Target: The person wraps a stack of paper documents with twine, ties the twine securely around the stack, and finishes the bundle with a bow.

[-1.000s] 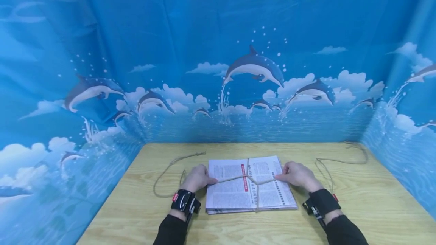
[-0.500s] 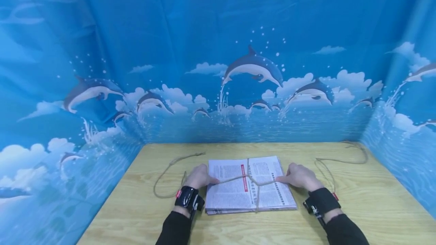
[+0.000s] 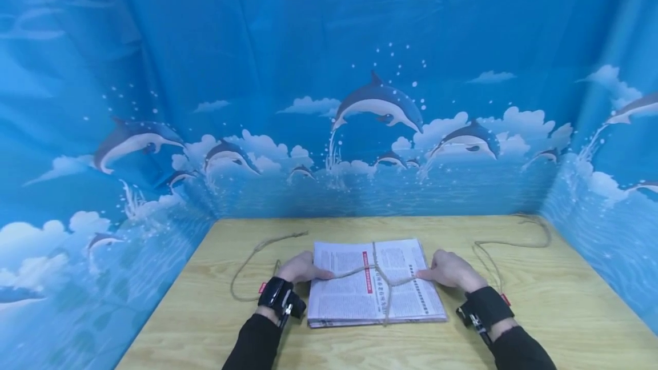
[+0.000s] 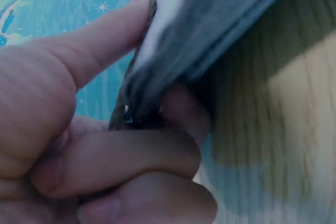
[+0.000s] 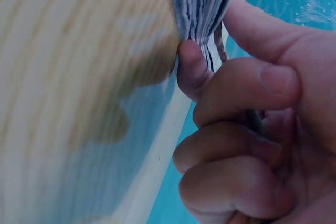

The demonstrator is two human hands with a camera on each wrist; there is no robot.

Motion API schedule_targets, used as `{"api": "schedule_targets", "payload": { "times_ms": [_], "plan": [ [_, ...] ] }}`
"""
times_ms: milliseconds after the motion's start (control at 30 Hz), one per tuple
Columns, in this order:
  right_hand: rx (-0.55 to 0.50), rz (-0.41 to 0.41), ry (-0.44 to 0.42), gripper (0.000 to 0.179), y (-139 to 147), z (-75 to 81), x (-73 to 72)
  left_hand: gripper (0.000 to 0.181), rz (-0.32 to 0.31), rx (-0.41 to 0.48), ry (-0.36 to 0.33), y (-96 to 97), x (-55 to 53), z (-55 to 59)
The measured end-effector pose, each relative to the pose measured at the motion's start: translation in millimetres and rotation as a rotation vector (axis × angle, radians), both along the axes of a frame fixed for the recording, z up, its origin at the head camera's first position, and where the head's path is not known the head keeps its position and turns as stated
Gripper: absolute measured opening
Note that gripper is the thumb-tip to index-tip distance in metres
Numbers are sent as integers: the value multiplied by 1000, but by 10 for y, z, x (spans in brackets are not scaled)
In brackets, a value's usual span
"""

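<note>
A stack of printed newspapers (image 3: 339, 302) lies on the table, with twine (image 3: 386, 300) crossed over its top. The left hand (image 3: 299, 268) grips the twine at the stack's left edge, thumb on top and fingers curled below. In the left wrist view a dark strand of twine (image 4: 118, 109) runs down into those fingers, beside the newspaper edge (image 4: 194, 40). At the opposite edge the right hand (image 3: 451, 270) holds the twine the same way. The right wrist view has its thumb and a fingertip squeezing the layered newspaper edges (image 5: 202, 3), other fingers curled. Between the hands the twine bends at the crossing.
Loose twine trails across the wooden table (image 3: 205, 313) on both sides, curving behind the left wrist and out to the far right corner. A blue dolphin-print curtain (image 3: 288, 73) closes in the back and sides. Both wrists wear black straps with cameras.
The head view has shifted slightly. The twine between the hands dips a little more at the crossing; both hands keep their hold at the stack's edges.
</note>
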State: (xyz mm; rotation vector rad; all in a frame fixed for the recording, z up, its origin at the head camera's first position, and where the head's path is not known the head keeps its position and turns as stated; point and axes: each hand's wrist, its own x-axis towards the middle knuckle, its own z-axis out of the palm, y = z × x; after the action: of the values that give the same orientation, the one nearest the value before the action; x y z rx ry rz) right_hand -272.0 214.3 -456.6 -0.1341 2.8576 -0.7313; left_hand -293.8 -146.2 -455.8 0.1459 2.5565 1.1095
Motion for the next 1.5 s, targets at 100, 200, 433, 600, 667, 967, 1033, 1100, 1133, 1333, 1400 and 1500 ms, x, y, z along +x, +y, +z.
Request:
{"api": "schedule_targets", "payload": {
  "times_ms": [100, 200, 433, 600, 667, 967, 1033, 1100, 1133, 1333, 1400, 1500],
  "plan": [
    [-10, -1, 5, 40, 12, -3, 6, 26, 0, -20, 14, 27, 18, 8],
    [-27, 2, 8, 37, 18, -2, 5, 32, 11, -81, 49, 48, 36, 20],
    [-59, -21, -14, 36, 30, -39, 4, 31, 30, -117, 76, 93, 125, 47],
    [-61, -26, -16, 36, 27, -32, 20, 27, 37, -186, 141, 184, 205, 131],
    [-60, -25, -12, 35, 19, -17, 21, 25, 33, -190, 146, 201, 201, 170],
    [-73, -32, -25, 35, -4, -29, 51, 25, -69, 69, 50, 29, 38, 48],
    [-64, -28, -17, 35, 4, -24, 48, 25, -58, 126, -31, -28, -8, 14],
    [-63, -23, -14, 35, 15, -11, 46, 24, -40, 162, -106, -77, -43, 6],
    [-63, -21, -11, 35, 21, -7, 43, 24, -30, 181, -142, -99, -57, 11],
    [-73, -29, -17, 35, 34, 15, 38, 23, -50, 297, -282, -167, -77, 68],
    [-78, -29, -18, 34, 31, 6, 38, 22, -66, 308, -294, -180, -56, 74],
    [-81, -15, -16, 33, 25, -14, 35, 22, -79, 309, -295, -209, -17, 77]
  ]
}}
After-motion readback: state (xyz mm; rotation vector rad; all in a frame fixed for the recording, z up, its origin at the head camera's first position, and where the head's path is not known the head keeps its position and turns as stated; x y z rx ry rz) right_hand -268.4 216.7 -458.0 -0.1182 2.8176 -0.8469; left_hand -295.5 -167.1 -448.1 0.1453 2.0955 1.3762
